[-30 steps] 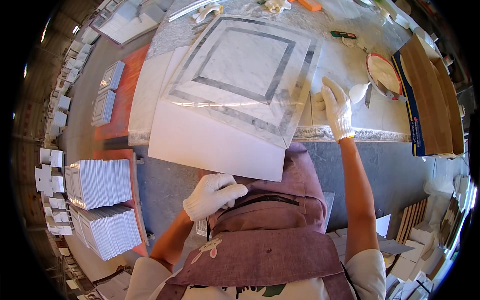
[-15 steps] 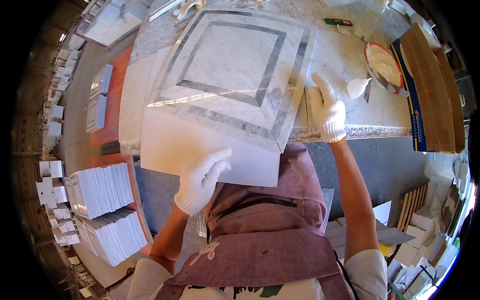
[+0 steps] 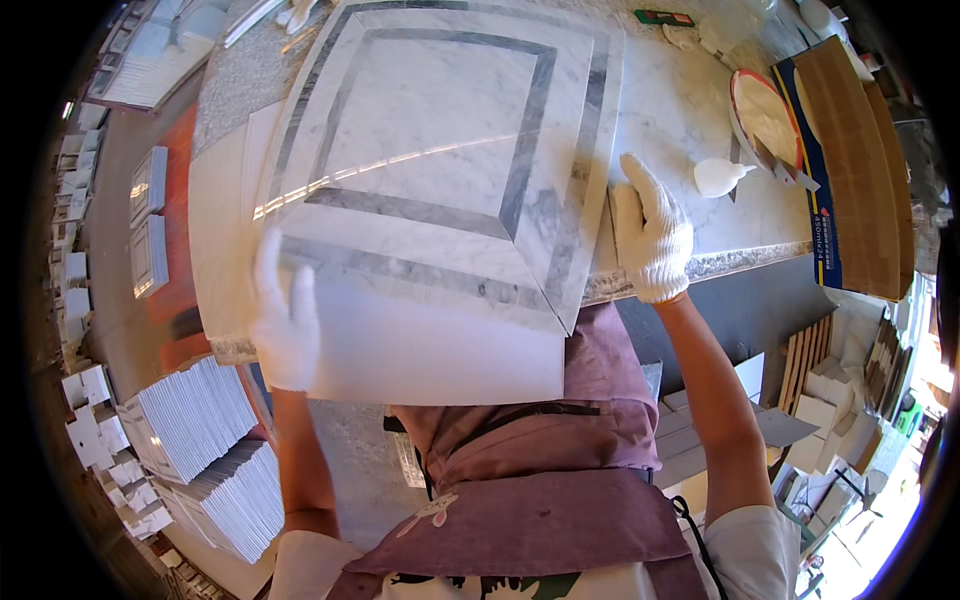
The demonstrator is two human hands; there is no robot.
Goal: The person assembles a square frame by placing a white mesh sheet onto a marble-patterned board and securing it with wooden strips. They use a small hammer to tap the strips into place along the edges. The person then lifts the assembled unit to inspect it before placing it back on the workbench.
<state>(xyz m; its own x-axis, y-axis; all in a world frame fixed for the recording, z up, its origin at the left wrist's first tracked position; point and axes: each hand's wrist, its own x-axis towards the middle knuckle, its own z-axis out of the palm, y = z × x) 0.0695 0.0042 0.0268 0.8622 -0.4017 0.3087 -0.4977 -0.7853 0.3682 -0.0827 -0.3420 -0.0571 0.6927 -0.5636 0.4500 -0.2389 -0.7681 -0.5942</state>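
Observation:
A polished white marble panel (image 3: 430, 125) with two grey inlaid frames lies on the worktable. Under it, a plain white sheet (image 3: 440, 350) sticks out past the table's near edge. My left hand (image 3: 285, 325), in a white knit glove and slightly blurred, is at the left end of that sheet, near the panel's lower left corner. Its fingers are apart; whether it touches the sheet I cannot tell. My right hand (image 3: 655, 235), gloved too, rests beside the panel's right edge with fingers stretched out and nothing in them.
Right of my right hand lie a white squeeze bottle (image 3: 720, 177) and a red-rimmed bowl of pale paste (image 3: 765, 115) with a scraper. Beyond stands a cardboard box (image 3: 850, 170). A green tool (image 3: 664, 18) lies at the back. Stacked white panels (image 3: 195, 410) stand on the left.
My left hand has moved left and up toward the panel's left corner. The panel and sheet sit turned straighter to me. My right hand stays beside the panel's right edge.

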